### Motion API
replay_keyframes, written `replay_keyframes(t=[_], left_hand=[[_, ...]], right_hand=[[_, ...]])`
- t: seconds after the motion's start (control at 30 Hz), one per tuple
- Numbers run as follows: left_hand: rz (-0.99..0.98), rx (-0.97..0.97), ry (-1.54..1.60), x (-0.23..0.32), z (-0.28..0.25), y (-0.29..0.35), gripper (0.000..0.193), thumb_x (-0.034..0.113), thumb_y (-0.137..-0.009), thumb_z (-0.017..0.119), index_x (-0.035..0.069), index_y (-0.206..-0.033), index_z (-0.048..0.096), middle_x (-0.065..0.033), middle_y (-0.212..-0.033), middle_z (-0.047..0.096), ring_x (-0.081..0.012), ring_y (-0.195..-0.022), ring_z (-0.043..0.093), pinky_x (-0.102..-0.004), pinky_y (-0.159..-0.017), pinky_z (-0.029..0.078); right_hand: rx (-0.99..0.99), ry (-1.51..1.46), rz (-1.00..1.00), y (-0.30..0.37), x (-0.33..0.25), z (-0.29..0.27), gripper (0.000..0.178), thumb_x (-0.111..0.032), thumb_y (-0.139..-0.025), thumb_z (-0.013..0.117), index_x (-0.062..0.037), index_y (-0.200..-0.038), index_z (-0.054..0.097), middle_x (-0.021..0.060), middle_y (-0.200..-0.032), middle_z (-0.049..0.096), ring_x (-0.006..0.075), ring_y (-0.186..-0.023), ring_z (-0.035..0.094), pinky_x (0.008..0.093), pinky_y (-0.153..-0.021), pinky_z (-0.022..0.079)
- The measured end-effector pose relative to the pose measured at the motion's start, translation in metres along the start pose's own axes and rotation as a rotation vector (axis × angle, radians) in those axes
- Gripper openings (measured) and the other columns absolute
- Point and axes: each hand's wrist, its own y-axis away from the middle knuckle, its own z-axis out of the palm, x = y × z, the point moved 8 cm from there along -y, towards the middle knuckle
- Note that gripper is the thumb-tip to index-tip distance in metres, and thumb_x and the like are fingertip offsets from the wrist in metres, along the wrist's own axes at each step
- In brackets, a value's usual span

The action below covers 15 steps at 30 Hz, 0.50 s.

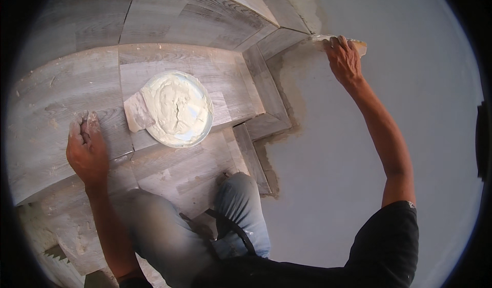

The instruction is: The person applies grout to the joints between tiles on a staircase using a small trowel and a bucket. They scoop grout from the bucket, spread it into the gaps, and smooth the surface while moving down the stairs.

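Note:
My right hand point(343, 60) is raised to the grey wall at the far right, its fingers closed round a putty knife point(362, 48). The knife's whitish edge lies against the wall, close to the corner of the stepped tile trim point(281, 43). To the left, my left hand point(88, 147) hovers over a stair tread with nothing in it, fingers loosely bent and dusted white. Between my hands a round plate point(211, 114) of creamy white paste point(174, 103) rests on the tread. A flat, square, paste-smeared piece point(138, 112) lies over its left rim.
Wood-look tiles point(66, 85) cover the steps, with loose crumbs on them. The grey wall point(328, 185) runs along the right, with damp brownish filler point(294, 103) beside the trim. My bent knees point(238, 195) are on the lower steps. A notched piece point(56, 252) shows at lower left.

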Motion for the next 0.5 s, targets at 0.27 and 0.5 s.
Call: replay_keyframes(t=[0.27,0.5], left_hand=[[0.080,-0.005,-0.006,0.001,-0.003,-0.002,0.026,0.013,-0.088,0.062,-0.008,-0.104,0.061,-0.0207,-0.092,0.066,-0.0260,-0.084,0.066,-0.0339,-0.072,0.052],[0.075,-0.001,-0.039,-0.004,-0.004,-0.001,0.025,0.012,-0.088,0.062,-0.007,-0.104,0.062,-0.0200,-0.092,0.067,-0.0248,-0.082,0.066,-0.0333,-0.071,0.053]], right_hand=[[-0.022,0.036,-0.023,0.000,0.001,0.031,0.021,-0.010,-0.078,0.056,-0.0051,-0.098,0.059,0.0073,-0.096,0.058,0.0212,-0.100,0.053,0.0348,-0.077,0.044],[-0.094,-0.044,-0.047,0.009,-0.005,0.030,0.017,-0.011,-0.077,0.056,-0.0057,-0.094,0.059,0.0068,-0.090,0.057,0.0208,-0.096,0.054,0.0343,-0.075,0.043]])
